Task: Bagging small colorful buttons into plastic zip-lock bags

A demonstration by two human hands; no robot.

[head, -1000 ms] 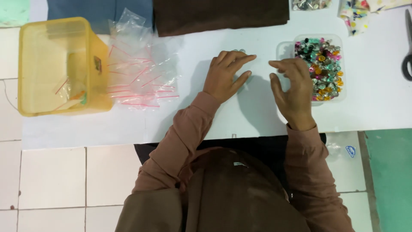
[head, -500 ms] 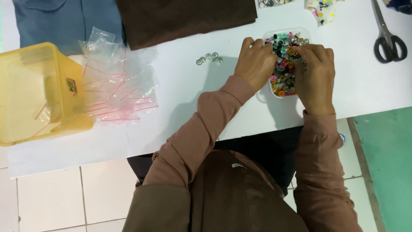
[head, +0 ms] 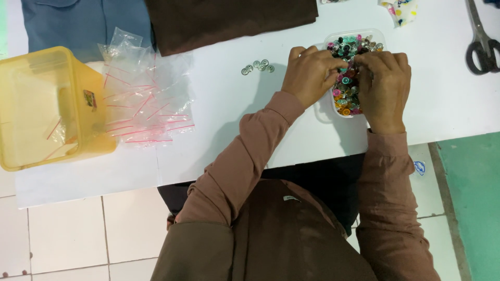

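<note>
A clear plastic tray (head: 376, 35) full of small, many-coloured buttons sits on the white table (head: 234, 104). My left hand (head: 308, 74) is at the tray's left side with its fingertips curled into the buttons. From the right side, the bent fingers of my right hand (head: 384, 83) reach down among them too. The fingertips of both hands meet over the middle of the tray, and what they pinch is hidden. A small cluster of silver buttons (head: 258, 66) lies on the table just left of my left hand.
A yellow see-through tub (head: 47, 106) stands at the left edge, with a heap of small clear zip bags (head: 140, 101) beside it. Blue cloth (head: 83, 23) and brown cloth (head: 229, 18) lie at the back. Black scissors (head: 482, 44) rest at the far right.
Both hands moved from the bare table beside the tray onto the tray of buttons. The silver buttons that were under my left hand now lie uncovered. The view has shifted.
</note>
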